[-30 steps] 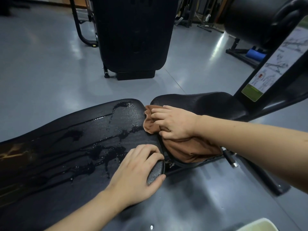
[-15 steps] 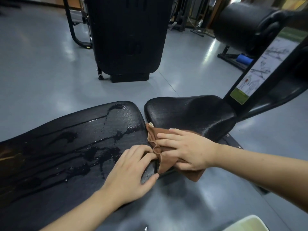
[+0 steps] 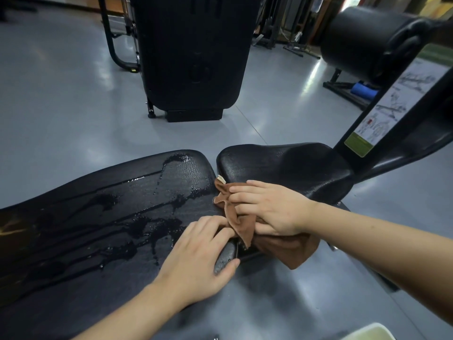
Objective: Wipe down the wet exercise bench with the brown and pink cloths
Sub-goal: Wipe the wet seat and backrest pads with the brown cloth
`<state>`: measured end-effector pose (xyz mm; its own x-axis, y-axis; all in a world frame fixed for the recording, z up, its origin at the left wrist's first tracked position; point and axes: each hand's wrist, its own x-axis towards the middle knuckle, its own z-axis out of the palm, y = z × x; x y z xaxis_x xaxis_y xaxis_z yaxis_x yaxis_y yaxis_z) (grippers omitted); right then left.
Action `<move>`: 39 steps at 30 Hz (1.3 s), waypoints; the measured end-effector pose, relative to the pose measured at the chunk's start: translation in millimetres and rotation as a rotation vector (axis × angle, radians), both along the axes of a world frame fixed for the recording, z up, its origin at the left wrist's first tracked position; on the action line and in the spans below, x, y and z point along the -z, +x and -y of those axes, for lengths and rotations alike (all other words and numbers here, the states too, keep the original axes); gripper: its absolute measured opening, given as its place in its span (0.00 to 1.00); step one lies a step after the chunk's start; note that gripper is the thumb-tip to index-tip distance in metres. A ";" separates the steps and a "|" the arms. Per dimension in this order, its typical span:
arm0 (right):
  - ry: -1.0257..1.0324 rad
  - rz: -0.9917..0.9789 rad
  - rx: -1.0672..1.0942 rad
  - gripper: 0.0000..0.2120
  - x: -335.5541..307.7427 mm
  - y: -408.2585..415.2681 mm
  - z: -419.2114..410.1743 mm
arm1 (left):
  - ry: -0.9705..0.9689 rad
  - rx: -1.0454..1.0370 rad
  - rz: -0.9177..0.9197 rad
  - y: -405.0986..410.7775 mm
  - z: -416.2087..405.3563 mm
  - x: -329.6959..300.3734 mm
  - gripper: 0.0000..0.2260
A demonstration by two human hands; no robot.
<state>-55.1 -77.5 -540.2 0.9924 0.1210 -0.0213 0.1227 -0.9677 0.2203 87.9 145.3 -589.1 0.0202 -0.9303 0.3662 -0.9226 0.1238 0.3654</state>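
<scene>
The black exercise bench has a long back pad (image 3: 103,217) streaked with water and a seat pad (image 3: 289,165) to its right. A brown cloth (image 3: 286,249) lies bunched over the gap between the two pads and hangs off the near edge. My right hand (image 3: 272,209) presses flat on the cloth with straight fingers. My left hand (image 3: 196,261) rests on the near right corner of the back pad, its fingers touching the cloth's edge and its thumb over the pad's rim. No pink cloth is in view.
A black upright machine pad (image 3: 193,55) stands on the grey floor behind the bench. A roller pad (image 3: 367,42) and a post with an instruction label (image 3: 392,104) rise at the right. A pale container rim (image 3: 367,332) shows at the bottom right.
My right hand has drawn the brown cloth from the far side of the gap toward the near edge, close to my left hand. My left hand stays on the pad's corner.
</scene>
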 end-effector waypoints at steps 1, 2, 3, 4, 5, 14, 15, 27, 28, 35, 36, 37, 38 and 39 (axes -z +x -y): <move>0.004 0.010 0.002 0.18 0.4 4.6 2.9 | -0.003 -0.002 0.000 -0.1 0.1 0.1 0.19; 0.006 0.021 0.005 0.18 1.0 9.8 6.0 | -0.007 -0.004 -0.001 0.0 0.3 0.1 0.18; 0.006 0.031 0.012 0.18 1.4 15.1 9.1 | -0.009 -0.004 -0.003 0.2 0.4 0.2 0.18; 0.007 0.039 0.021 0.18 1.8 19.9 12.1 | -0.009 -0.004 -0.006 0.5 0.7 0.3 0.18; 0.008 0.044 0.031 0.18 1.9 24.2 14.9 | -0.006 -0.002 -0.007 0.7 1.1 0.4 0.18; 0.012 0.016 0.241 0.28 0.9 91.9 50.0 | 0.006 0.010 -0.028 0.5 1.2 -0.9 0.19; 0.010 0.008 0.268 0.29 1.8 100.0 54.9 | 0.010 0.012 -0.032 0.9 1.1 -0.9 0.19; 0.047 -0.087 0.659 0.28 -6.3 137.9 81.7 | 0.001 0.047 -0.048 4.4 1.5 1.1 0.20; 0.059 -0.097 0.679 0.29 -7.4 137.3 84.3 | 0.003 0.048 -0.046 4.7 1.8 1.1 0.20; 0.134 -0.135 0.853 0.33 -22.4 110.4 118.7 | -0.009 0.050 -0.038 6.0 3.5 4.1 0.21; 0.134 -0.130 0.868 0.33 -23.7 105.1 123.6 | -0.009 0.051 -0.036 6.4 3.9 4.8 0.21; 0.131 -0.125 0.878 0.32 -24.1 100.4 128.0 | -0.007 0.052 -0.034 6.7 4.1 5.4 0.21; 0.131 -0.122 0.884 0.31 -23.9 96.3 131.9 | -0.005 0.054 -0.034 6.9 4.1 6.1 0.21; 0.134 -0.121 0.892 0.30 -24.2 92.3 135.4 | -0.006 0.054 -0.034 7.1 4.5 6.7 0.21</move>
